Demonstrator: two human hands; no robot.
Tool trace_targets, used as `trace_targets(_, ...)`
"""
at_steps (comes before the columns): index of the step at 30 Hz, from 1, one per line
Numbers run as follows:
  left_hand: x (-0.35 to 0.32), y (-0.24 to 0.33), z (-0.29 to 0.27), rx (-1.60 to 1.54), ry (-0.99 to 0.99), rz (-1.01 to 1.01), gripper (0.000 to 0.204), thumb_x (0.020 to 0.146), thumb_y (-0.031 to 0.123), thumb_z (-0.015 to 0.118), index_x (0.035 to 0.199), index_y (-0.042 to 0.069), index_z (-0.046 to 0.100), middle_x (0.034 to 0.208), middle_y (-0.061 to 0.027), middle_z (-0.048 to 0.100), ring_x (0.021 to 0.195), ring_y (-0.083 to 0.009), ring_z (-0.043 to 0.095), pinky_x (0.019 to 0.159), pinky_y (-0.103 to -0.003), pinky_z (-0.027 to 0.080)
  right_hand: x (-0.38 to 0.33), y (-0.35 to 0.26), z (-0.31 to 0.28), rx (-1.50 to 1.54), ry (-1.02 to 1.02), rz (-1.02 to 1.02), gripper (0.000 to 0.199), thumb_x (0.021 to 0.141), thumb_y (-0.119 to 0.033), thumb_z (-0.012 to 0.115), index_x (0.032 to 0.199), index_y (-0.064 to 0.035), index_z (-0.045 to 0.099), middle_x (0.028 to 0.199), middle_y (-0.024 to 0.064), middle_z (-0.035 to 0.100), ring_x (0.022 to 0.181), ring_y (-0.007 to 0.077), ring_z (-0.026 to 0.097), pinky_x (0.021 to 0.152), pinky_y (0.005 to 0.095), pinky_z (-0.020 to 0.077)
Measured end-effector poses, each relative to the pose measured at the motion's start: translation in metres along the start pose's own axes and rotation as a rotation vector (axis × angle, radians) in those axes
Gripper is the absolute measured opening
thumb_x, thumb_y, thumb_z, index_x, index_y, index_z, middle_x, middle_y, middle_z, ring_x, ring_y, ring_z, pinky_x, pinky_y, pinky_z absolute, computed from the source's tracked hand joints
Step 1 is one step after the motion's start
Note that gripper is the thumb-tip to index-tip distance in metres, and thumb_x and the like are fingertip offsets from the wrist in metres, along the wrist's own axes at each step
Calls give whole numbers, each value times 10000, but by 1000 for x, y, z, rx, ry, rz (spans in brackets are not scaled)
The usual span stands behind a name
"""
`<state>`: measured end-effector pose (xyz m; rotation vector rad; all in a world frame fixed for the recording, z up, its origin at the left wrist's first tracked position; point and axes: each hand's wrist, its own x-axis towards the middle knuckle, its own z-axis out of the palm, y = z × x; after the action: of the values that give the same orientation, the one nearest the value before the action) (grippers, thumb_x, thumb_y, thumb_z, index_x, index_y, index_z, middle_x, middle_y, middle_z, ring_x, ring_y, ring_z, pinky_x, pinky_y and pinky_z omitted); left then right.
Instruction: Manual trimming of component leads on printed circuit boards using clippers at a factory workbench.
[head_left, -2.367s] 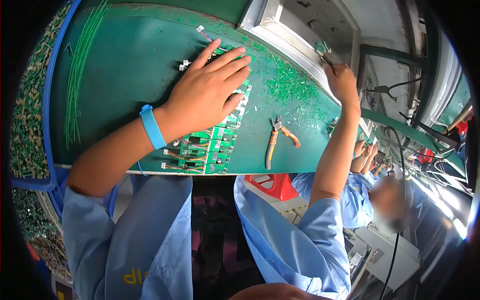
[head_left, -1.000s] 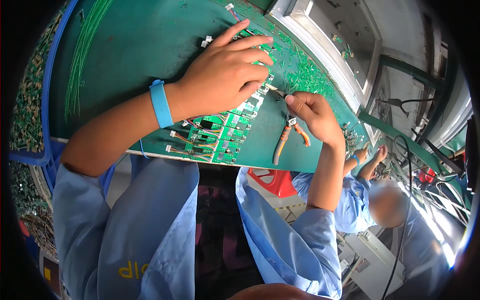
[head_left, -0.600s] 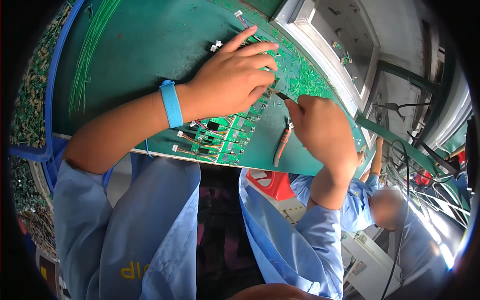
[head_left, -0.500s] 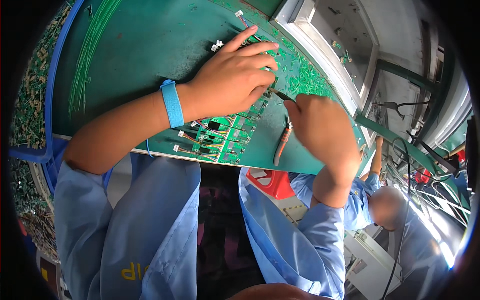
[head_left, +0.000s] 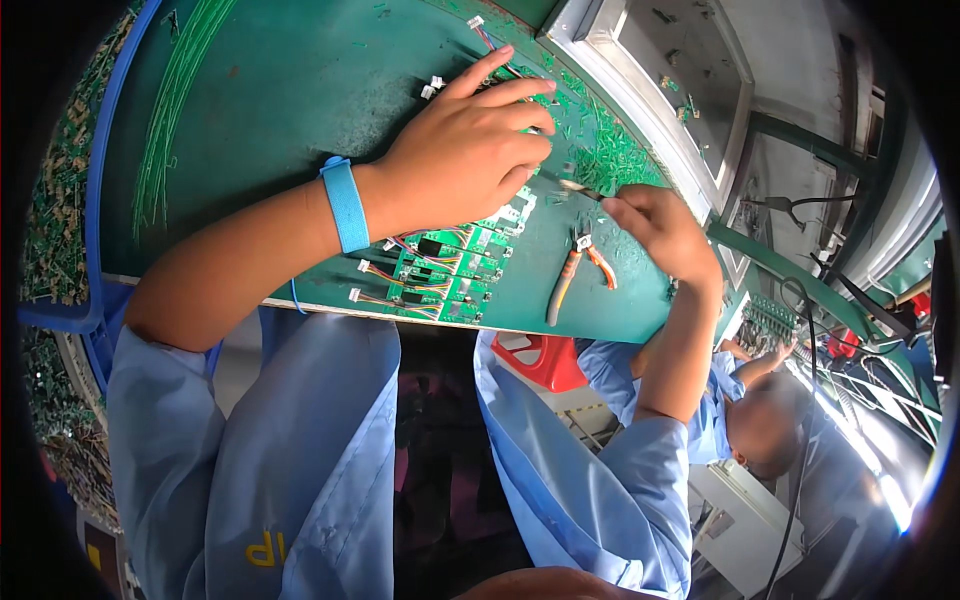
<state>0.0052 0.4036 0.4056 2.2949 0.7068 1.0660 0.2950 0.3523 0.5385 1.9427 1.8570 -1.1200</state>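
My left hand (head_left: 465,150), fingers spread, rests over the upper part of a row of green circuit boards (head_left: 465,285) and covers much of it. Its thumb bends down beside the boards' right edge. Short bundles of coloured wires with white connectors (head_left: 356,295) stick out from the boards' left side. To the right, clear of the boards, my right hand (head_left: 660,225) is closed around a slim dark tool (head_left: 585,190) with a pale tip pointing left; its exact kind is unclear. Below that tool lie cutting pliers (head_left: 570,275) with orange-and-grey handles, jaws upward.
Green clippings (head_left: 620,160) litter the mat's far right side, along a pale metal frame (head_left: 680,130). Long green wires (head_left: 170,120) lie at the left, near a blue-rimmed bin (head_left: 100,180) full of parts. A co-worker in blue (head_left: 715,400) sits at the right, beyond a red stool (head_left: 550,365).
My right hand has drawn the slim tool rightward, away from the boards, uncovering both plier handles. My left hand has stayed nearly still. The co-worker's hands have shifted.
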Motion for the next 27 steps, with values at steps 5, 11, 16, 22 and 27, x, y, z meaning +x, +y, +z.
trace_targets(5,1,-1,-4,20,-13,9,125,953,91,725,829,89,706,1224,-26,772,1492,-281,584,1400,-577,249,-7,59,-16,541,436,26,441,1154,-316,615,764,-111,631,702,-47,506,681,69,424,616,278,338)
trace_targets(11,3,6,-7,26,-45,37,91,949,109,733,860,97,719,1228,-31,770,1501,-289,581,1397,-574,242,41,109,-45,-171,982,101,465,1111,-395,662,1004,39,790,777,90,690,714,195,587,701,345,509)
trace_targets(16,4,-1,-12,38,-110,44,43,950,146,745,937,106,737,1284,-41,746,1542,-297,543,1397,-590,206,23,75,-35,-146,801,265,448,1082,-394,715,977,38,773,826,120,698,750,214,601,730,363,518)
trace_targets(22,-12,12,-25,98,-186,12,201,903,158,811,1059,112,692,1478,-37,680,1641,-286,431,1394,-664,106,-28,12,49,510,219,-135,342,1121,-192,720,842,-3,659,861,7,585,791,123,480,737,283,404)
trace_targets(27,-12,14,-27,118,-225,-7,304,887,166,834,1135,119,665,1554,-30,645,1677,-279,383,1379,-706,56,-22,4,96,625,129,-162,342,1120,-166,722,821,-14,649,859,10,576,760,122,473,708,287,404)
